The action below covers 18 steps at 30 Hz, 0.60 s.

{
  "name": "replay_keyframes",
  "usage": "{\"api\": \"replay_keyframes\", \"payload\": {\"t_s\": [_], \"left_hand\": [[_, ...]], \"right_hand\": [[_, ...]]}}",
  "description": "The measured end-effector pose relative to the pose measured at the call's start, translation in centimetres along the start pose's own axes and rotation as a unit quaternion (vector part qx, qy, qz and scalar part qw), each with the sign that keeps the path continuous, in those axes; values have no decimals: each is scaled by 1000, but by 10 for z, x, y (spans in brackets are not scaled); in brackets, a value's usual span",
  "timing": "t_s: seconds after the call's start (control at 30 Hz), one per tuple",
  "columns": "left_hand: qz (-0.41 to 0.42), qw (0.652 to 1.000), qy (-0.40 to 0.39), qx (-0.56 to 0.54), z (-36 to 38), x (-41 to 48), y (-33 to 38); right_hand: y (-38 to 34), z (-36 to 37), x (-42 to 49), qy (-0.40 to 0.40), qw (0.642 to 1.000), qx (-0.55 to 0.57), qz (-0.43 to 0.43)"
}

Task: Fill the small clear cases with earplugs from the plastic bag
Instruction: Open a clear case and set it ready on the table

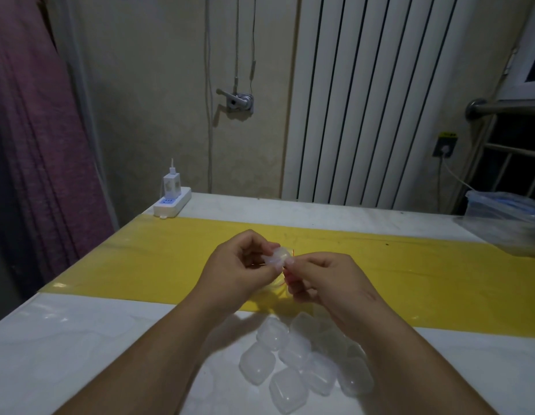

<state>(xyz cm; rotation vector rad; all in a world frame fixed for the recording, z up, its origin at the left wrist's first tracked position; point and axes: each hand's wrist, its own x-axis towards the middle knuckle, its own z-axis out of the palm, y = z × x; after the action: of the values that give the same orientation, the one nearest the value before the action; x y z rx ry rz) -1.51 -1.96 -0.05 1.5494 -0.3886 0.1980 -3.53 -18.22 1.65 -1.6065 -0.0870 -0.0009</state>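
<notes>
overlapping the heaped clear cases (290,354), right forearm (389,339)

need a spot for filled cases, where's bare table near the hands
Bare white table left of the case pile, and yellow strip from the left hand to the power strip. Crowded under the right forearm, where cases cluster.

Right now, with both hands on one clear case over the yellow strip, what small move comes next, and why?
Probably ease the orange strand into the held case before shutting it: left hand and right hand both pinch it, and the strand seems to trail below. Whether its lid is open, I cannot tell.
</notes>
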Motion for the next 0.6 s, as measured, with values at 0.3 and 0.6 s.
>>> {"api": "replay_keyframes", "payload": {"t_s": [0.3,0.6], "left_hand": [[-1,998,-26,54,-2,0,2],[-19,999,-1,-32,0,1,3]], "right_hand": [[4,4,1,32,989,-120,-79],[-1,2,-1,-11,999,34,23]]}}
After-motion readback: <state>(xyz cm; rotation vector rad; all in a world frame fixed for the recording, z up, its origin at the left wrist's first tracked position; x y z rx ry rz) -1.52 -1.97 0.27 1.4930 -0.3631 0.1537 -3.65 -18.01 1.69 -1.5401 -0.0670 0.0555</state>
